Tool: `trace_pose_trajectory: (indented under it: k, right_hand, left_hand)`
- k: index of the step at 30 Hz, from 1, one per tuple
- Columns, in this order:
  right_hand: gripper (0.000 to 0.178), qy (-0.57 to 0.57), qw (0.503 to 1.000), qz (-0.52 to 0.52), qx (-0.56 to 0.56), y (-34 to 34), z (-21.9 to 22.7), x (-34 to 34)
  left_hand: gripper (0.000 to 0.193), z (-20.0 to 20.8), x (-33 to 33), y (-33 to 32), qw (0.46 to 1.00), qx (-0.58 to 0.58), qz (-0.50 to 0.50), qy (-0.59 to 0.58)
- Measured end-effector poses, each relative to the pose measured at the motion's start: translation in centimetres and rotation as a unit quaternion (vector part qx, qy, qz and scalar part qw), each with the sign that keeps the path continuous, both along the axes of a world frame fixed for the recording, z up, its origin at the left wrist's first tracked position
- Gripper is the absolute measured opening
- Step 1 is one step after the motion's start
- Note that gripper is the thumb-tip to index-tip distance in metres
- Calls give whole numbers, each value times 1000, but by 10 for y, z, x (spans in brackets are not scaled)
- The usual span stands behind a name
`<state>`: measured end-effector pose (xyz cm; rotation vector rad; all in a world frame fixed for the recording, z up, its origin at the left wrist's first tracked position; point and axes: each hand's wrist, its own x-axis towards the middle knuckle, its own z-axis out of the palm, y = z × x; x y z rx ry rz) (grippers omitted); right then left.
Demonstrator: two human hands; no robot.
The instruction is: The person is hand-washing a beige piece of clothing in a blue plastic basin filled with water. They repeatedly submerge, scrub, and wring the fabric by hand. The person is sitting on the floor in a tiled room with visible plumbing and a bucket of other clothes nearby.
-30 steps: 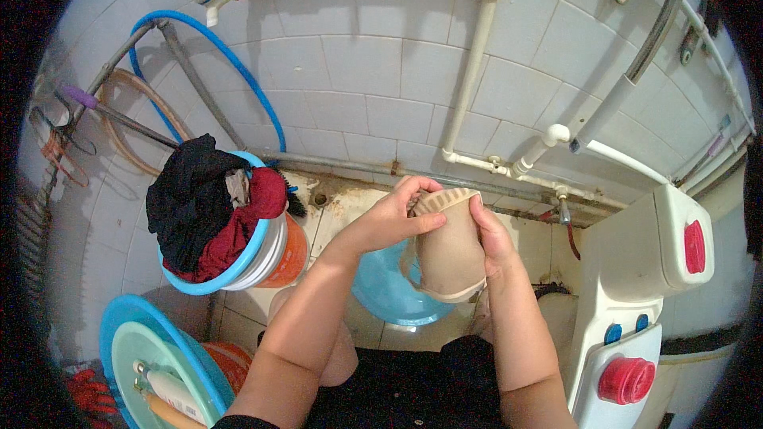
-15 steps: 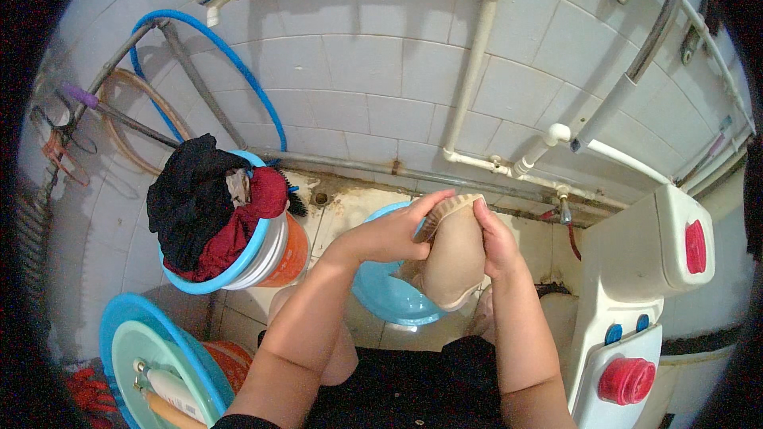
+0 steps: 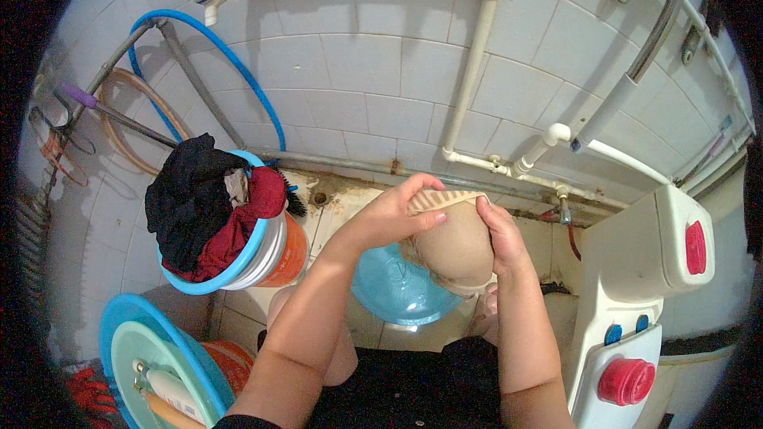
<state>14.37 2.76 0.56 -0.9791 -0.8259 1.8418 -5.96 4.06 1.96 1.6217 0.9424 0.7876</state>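
Note:
Over a light-blue basin [image 3: 389, 290] on the floor I hold a beige bra [image 3: 457, 242], its rounded, smooth cup turned up and a striped edge along the top. My left hand [image 3: 397, 210] grips the striped edge between thumb and fingers. At the cup's right side, my right hand [image 3: 502, 230] is closed on its rim, with the thumb on top. The cup's lower side looks wet and hangs above the basin, hiding part of it. Some of my fingers are out of sight behind the fabric.
Left stands a bucket [image 3: 286, 250] topped with a black garment [image 3: 187, 199] and a dark red garment [image 3: 238, 230]. Nearer are nested basins [image 3: 119, 334] holding brushes. A white plastic stand [image 3: 620, 270] with red lids is at right. Pipes [image 3: 477, 56] run along the tiled wall.
The bra has been turned so its cup faces up more and the striped edge lies flatter. My left hand has shifted slightly left, and more of the basin shows.

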Motion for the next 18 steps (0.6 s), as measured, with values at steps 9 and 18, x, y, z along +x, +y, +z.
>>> trace_pose_trajectory:
  k: [9,18]
  right_hand:
    - [36,6,1000,2,-16,1,-3,-2]
    - [32,-40,995,72,54,-1,-5,-3]
  left_hand:
    - [28,-6,0,-4,972,176,85,132]
    - [24,-17,-4,9,983,-72,60,-157]
